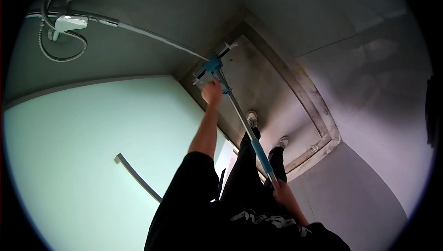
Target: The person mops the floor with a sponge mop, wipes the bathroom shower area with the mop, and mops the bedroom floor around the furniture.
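We look down into a shower enclosure, part of a bathroom. A chrome mixer tap (71,22) is fixed to the dark wall (138,2), its flexible metal hose (67,60) hanging in a loop. Below us, a compact grey floor (272,89) is framed by a stained border (307,94), with a small round drain (314,149) near one corner. At left we see a pale green, frosted-looking panel (83,131) fitted with a long bar handle (138,177), much like a shower door. Large grey wall slabs (360,62), a fine seam between them, close off the right side. Whether home or hotel, we cannot tell.
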The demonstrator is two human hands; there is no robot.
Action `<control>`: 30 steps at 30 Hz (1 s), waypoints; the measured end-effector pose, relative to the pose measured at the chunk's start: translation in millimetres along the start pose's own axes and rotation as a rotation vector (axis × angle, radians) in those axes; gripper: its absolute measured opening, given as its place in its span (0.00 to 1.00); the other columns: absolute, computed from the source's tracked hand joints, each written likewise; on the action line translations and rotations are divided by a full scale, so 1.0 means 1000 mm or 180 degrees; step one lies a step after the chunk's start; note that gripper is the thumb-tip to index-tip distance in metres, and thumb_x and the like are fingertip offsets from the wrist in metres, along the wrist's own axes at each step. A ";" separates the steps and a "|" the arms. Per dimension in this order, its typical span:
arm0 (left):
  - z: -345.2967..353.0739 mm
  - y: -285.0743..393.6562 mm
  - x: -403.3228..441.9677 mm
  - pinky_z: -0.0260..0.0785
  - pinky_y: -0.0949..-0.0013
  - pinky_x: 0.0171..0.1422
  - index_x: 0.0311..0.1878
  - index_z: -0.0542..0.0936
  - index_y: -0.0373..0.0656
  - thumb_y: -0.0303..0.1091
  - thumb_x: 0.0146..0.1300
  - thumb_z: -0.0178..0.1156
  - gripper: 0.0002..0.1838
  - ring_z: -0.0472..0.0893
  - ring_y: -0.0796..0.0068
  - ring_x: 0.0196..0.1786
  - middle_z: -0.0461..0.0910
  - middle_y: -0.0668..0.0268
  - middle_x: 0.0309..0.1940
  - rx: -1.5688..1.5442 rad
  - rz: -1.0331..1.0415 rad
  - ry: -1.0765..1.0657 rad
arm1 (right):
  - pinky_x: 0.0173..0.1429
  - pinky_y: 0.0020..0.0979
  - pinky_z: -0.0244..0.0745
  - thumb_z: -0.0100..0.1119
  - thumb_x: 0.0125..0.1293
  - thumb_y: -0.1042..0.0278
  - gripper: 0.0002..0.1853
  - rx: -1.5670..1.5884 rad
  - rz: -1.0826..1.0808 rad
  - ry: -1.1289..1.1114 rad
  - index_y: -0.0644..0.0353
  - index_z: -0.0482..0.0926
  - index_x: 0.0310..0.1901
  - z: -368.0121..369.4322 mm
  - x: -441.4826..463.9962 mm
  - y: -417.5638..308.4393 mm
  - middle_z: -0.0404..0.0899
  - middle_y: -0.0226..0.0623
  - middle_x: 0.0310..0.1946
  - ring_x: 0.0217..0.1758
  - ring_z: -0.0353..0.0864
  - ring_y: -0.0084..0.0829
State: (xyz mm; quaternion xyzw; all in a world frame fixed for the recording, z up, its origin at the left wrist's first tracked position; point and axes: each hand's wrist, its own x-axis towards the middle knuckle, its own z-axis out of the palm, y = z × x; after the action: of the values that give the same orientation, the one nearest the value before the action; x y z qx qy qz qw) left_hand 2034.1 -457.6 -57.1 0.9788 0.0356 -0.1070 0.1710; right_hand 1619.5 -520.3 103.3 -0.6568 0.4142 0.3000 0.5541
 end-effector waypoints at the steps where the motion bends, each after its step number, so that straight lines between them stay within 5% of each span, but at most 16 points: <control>1: 0.002 0.003 -0.008 0.68 0.52 0.33 0.18 0.79 0.38 0.49 0.56 0.42 0.26 0.77 0.50 0.26 0.75 0.50 0.19 -0.0013 0.0103 -0.0179 | 0.32 0.41 0.66 0.42 0.61 0.57 0.17 -0.0094 -0.0271 0.0026 0.65 0.70 0.28 0.005 0.009 0.000 0.73 0.51 0.21 0.29 0.72 0.53; 2: 0.003 0.005 -0.006 0.68 0.52 0.33 0.18 0.79 0.38 0.49 0.56 0.42 0.26 0.77 0.50 0.26 0.75 0.50 0.19 -0.0033 0.0111 -0.0175 | 0.32 0.41 0.66 0.42 0.61 0.57 0.17 -0.0190 -0.0541 0.0059 0.65 0.70 0.28 0.009 0.019 -0.001 0.73 0.51 0.21 0.29 0.72 0.53; 4: 0.004 0.002 0.000 0.68 0.53 0.32 0.17 0.78 0.38 0.49 0.56 0.43 0.26 0.77 0.51 0.25 0.75 0.51 0.17 0.0274 0.0270 0.0229 | 0.32 0.42 0.66 0.42 0.61 0.57 0.17 0.0475 0.0626 -0.0072 0.64 0.70 0.29 0.006 0.008 -0.017 0.72 0.52 0.21 0.29 0.72 0.53; 10: 0.021 -0.019 0.045 0.68 0.52 0.34 0.20 0.78 0.34 0.48 0.55 0.43 0.26 0.76 0.48 0.28 0.75 0.46 0.22 -0.0067 0.0022 0.0000 | 0.30 0.42 0.66 0.44 0.60 0.54 0.19 -0.0069 0.0789 0.0004 0.66 0.71 0.27 -0.060 -0.102 -0.051 0.72 0.52 0.19 0.28 0.74 0.52; 12: 0.028 -0.019 0.048 0.68 0.52 0.36 0.22 0.78 0.34 0.48 0.55 0.43 0.25 0.76 0.48 0.29 0.76 0.47 0.23 -0.0100 -0.0088 -0.0294 | 0.31 0.41 0.66 0.44 0.60 0.54 0.19 0.0257 0.1438 -0.0290 0.66 0.71 0.28 -0.069 -0.107 -0.050 0.72 0.51 0.20 0.27 0.74 0.51; 20: 0.017 -0.012 0.007 0.68 0.52 0.36 0.21 0.79 0.36 0.49 0.56 0.41 0.26 0.77 0.50 0.29 0.76 0.48 0.22 0.0091 -0.0058 -0.0002 | 0.34 0.45 0.67 0.41 0.61 0.52 0.21 0.0134 0.0525 0.0091 0.65 0.71 0.27 0.004 0.029 -0.023 0.73 0.54 0.23 0.31 0.73 0.54; 27: 0.005 -0.021 0.065 0.67 0.50 0.36 0.19 0.78 0.35 0.49 0.57 0.41 0.27 0.76 0.48 0.28 0.76 0.48 0.22 -0.0350 -0.0073 0.0113 | 0.32 0.45 0.66 0.46 0.59 0.55 0.17 -0.0287 0.0697 0.0066 0.65 0.71 0.28 -0.071 -0.086 -0.078 0.72 0.55 0.21 0.29 0.72 0.54; 30: 0.017 -0.017 0.075 0.66 0.50 0.36 0.21 0.78 0.34 0.50 0.56 0.41 0.27 0.75 0.46 0.30 0.76 0.47 0.24 -0.0346 -0.0400 -0.0353 | 0.31 0.40 0.67 0.47 0.58 0.58 0.15 -0.0590 0.0758 0.0207 0.65 0.71 0.30 -0.084 -0.093 -0.087 0.72 0.53 0.20 0.27 0.73 0.51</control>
State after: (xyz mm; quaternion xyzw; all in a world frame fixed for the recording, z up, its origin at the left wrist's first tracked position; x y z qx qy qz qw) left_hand 2101.8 -445.4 -94.3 0.9565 0.0931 -0.1694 0.2185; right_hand 1645.9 -578.7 241.1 -0.6607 0.4775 0.3792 0.4379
